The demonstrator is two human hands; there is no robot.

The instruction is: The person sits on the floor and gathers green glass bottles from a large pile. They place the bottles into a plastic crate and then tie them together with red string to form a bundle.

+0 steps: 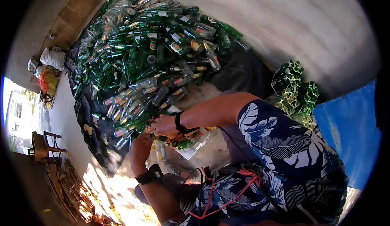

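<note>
My left hand (140,145) and my right hand (165,125) meet low in the middle of the head view, over a bundle of green glass bottles (183,144). Red string (199,135) runs around these bottles. The fingers of my right hand are bent closed, with a bit of reddish string at their tips. Close beside them, the fingers of my left hand are pinched together; what they hold is too small to make out. Under the bundle lies a white tray-like piece (199,148), partly hidden by the bottles. A clear bottle (159,152) stands next to my left hand.
A large heap of green and clear bottles (142,55) rises ahead on black sheeting (239,73), against a pale wall (264,10). Netted bottles (294,90) stand at the right, near a blue sheet (349,128). A wooden chair (44,146) and a white sack (53,58) are at the left.
</note>
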